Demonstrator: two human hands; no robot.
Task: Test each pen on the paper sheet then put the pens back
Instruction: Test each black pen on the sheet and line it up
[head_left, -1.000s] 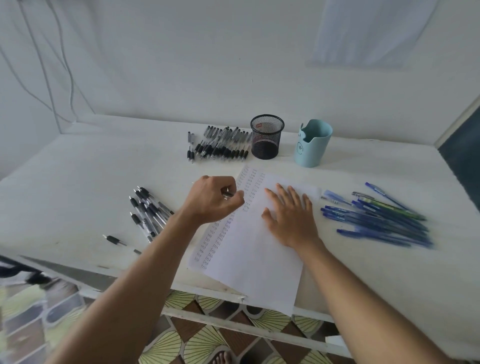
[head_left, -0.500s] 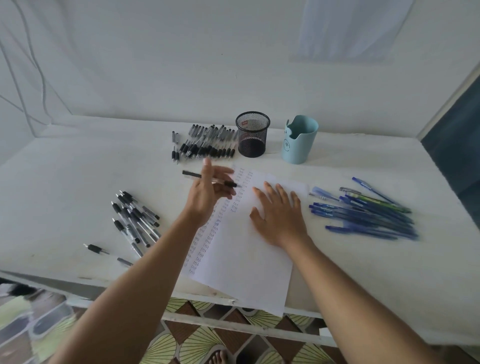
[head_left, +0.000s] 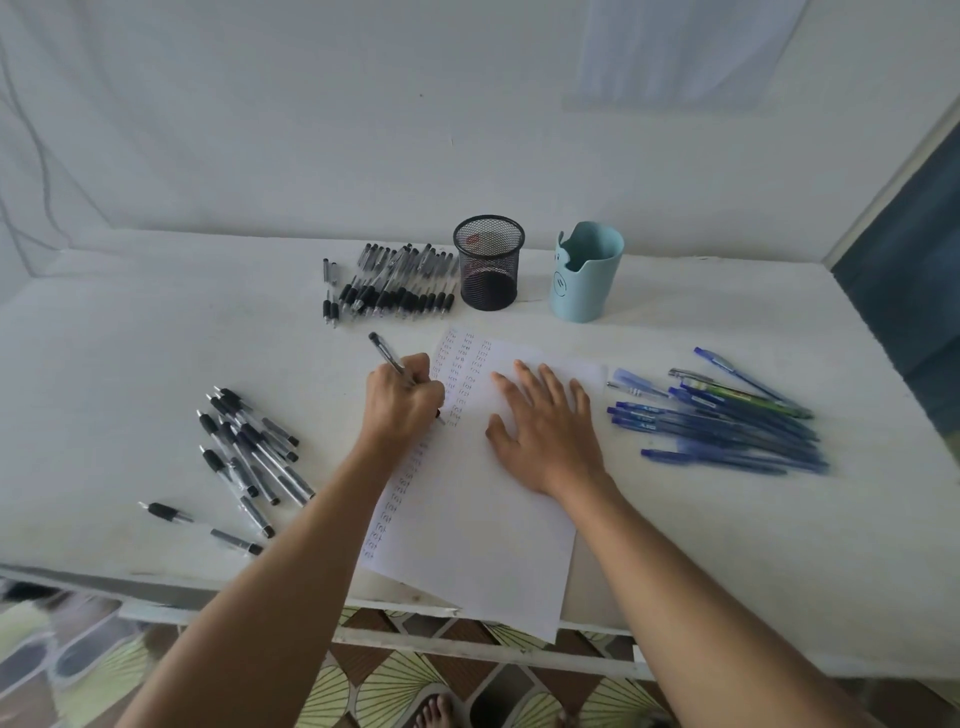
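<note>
**Left hand holds a black pen at the sheet, right hand flat on the paper**

Left hand (head_left: 402, 402): fingers curled round a black pen (head_left: 385, 352) in a writing grip. The cap end sticks up and away towards the far-left. The tip comes out under the fingers, over the left part of the paper sheet (head_left: 467, 530). Contact of tip with paper: cannot tell.

Right hand (head_left: 545, 436): open, fingers straight and spread, palm down on the upper middle of the sheet.

Sheet: lies near the middle of the table (head_left: 130, 353), skewed, with its near corner hanging past the table's near edge. Columns of small written marks run down its left part; the rest is blank.

Other pens:
- Loose black pens (head_left: 249, 452) lie in a heap on the left part of the table, just beside the left forearm.
- One black pen (head_left: 166, 512) lies alone close to the near edge, left of that heap.
- A row of black pens (head_left: 395, 286) lies towards the far edge, touching or nearly touching the black mesh cup (head_left: 488, 265).
- Blue pens (head_left: 727, 421) are piled on the right part of the table, near the right hand but apart from it.

Holders: the mesh cup and a teal cup (head_left: 584, 273) stand upright side by side towards the far edge, beyond the sheet. No pens stick out above their rims.
</note>
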